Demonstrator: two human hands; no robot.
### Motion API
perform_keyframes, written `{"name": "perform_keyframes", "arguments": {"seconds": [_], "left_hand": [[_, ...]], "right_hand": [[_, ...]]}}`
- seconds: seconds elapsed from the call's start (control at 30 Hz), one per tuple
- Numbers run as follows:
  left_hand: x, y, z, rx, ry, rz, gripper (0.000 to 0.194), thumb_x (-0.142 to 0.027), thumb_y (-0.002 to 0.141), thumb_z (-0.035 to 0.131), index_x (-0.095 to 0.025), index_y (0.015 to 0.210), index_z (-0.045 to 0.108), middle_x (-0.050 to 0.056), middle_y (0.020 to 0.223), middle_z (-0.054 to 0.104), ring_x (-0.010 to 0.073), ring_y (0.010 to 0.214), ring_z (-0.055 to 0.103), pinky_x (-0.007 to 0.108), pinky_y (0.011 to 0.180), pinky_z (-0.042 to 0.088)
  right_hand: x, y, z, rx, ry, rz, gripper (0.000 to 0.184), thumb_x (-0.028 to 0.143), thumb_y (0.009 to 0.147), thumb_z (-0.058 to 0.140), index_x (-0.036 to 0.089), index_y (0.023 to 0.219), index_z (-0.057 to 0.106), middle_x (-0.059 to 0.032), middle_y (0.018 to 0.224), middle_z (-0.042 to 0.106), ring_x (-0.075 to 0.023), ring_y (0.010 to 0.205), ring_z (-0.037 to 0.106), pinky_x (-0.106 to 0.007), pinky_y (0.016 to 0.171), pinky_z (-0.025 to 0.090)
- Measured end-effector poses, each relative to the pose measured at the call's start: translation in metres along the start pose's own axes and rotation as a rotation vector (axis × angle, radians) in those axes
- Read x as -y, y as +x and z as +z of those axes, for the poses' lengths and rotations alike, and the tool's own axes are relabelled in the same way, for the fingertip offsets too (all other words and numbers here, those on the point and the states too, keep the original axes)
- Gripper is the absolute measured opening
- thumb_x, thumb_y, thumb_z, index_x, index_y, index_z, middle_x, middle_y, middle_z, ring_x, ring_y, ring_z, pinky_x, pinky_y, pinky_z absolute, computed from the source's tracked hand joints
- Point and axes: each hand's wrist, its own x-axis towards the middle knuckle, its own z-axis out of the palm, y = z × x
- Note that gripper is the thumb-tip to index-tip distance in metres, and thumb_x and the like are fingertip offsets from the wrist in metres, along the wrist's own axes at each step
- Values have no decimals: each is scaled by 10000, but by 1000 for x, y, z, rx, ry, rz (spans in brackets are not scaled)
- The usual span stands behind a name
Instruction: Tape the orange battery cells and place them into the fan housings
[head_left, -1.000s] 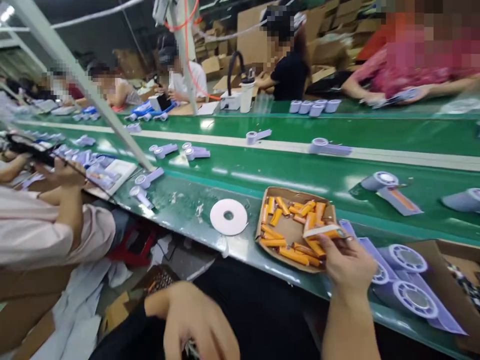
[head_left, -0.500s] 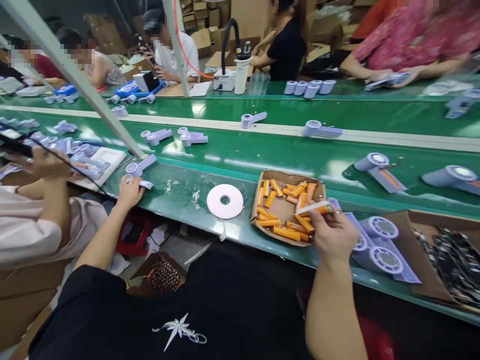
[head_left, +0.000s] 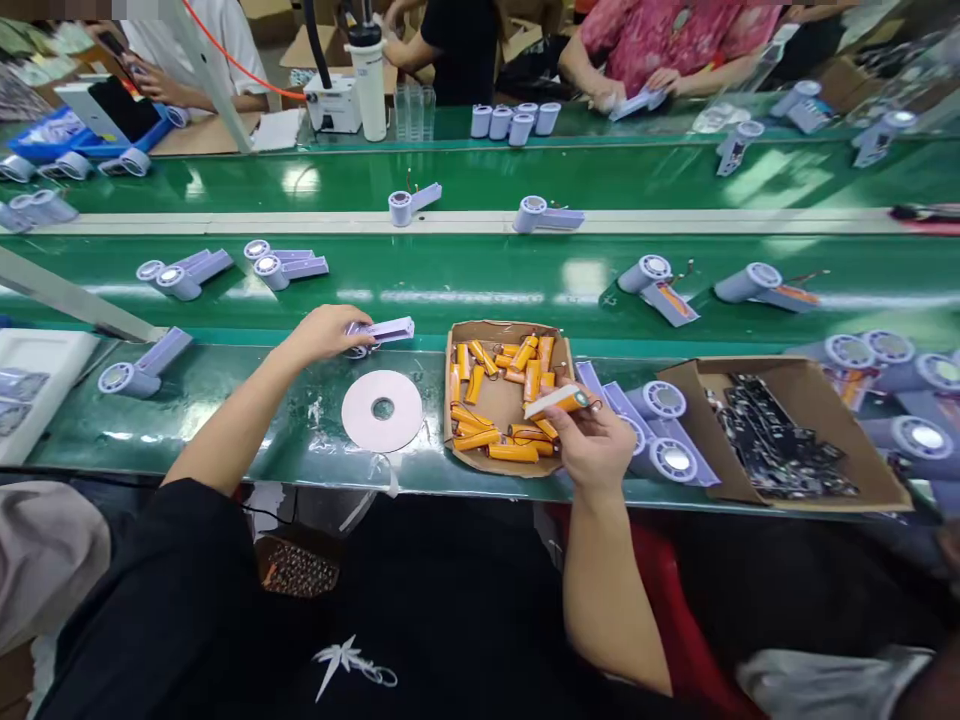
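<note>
Right-hand fingers [head_left: 571, 426] pinch orange cylindrical cell [head_left: 575, 400], white strip [head_left: 545, 402] exposed, likely to keep it untouched, above brown cardboard tray [head_left: 504, 398]. Left hand [head_left: 319, 335] grips lavender plastic housing [head_left: 394, 330] by round end, channel unobstructed, beyond flat white roll [head_left: 361, 412] on green desk [head_left: 247, 430].

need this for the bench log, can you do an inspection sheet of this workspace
surface: glossy green benchtop, white scraps on it
things: flat white tape roll; orange wired cylinders in a shallow cardboard tray
clutter: open brown cardboard box of black circuit boards, right
hands: left hand holds a lilac plastic housing; right hand holds an orange cylinder with white strip
cables: thin red cord hangs across the bench
surroundings: people beyond the green conveyor
</note>
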Motion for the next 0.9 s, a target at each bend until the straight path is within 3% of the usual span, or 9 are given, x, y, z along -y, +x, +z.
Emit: {"name": "perform_keyframes", "arguments": {"seconds": [0.17,0.3,0.37,0.53,0.67,0.8,0.9], "left_hand": [[-5,32,5,19,46,-83,493,-515,1052,454,-237,1170,843,106,1248,833,310,1208,734,399,1077,539],[-17,18,13,98,68,103,690,-698,889,664,-260,1415,756,123,1522,680,378,1413,595,489,1219,477],[-18,11,14,95,70,91,781,-693,810,735,-259,1458,732,140,1538,643,386,1378,612,494,1190,505],[-3,32,-1,39,-27,-83,646,-641,915,616,-239,1401,760,97,1330,790,329,1221,727,406,1112,547],[-1,53,-8,50,100,-64,547,-536,1036,437,-253,1343,790,91,1372,798,325,1291,717,387,1088,536],[-10,54,7,54,224,12,509,-569,994,590,-286,1375,772,99,1411,773,332,1304,705,378,1034,547],[-16,60,22,14,251,31,426,-470,1042,549,-281,1319,811,117,1378,773,336,1286,695,409,1039,539]], "right_hand": [[1,1,3,4,15,-5,480,533,828,943,210,1168,836,-101,1052,887,-325,972,871,-464,883,744],[2,-1,4,25,-20,-9,495,526,874,899,210,1247,816,-101,1077,886,-321,993,869,-458,892,745],[1,-2,3,53,-49,-24,443,492,895,879,217,1238,820,-93,1090,886,-307,969,870,-445,883,747],[0,0,3,89,-83,-71,376,439,915,846,219,1220,827,-82,1119,889,-292,966,872,-424,883,747],[2,-1,4,91,-146,-91,385,450,935,831,213,1237,823,-92,1129,889,-297,1001,872,-444,956,729],[0,-3,2,95,-159,-76,418,466,925,847,229,1269,817,-85,1155,886,-299,1035,867,-471,1027,703],[-2,-2,1,101,-171,-40,446,487,914,847,235,1281,811,-76,1169,883,-296,1057,862,-472,1045,695]]}}
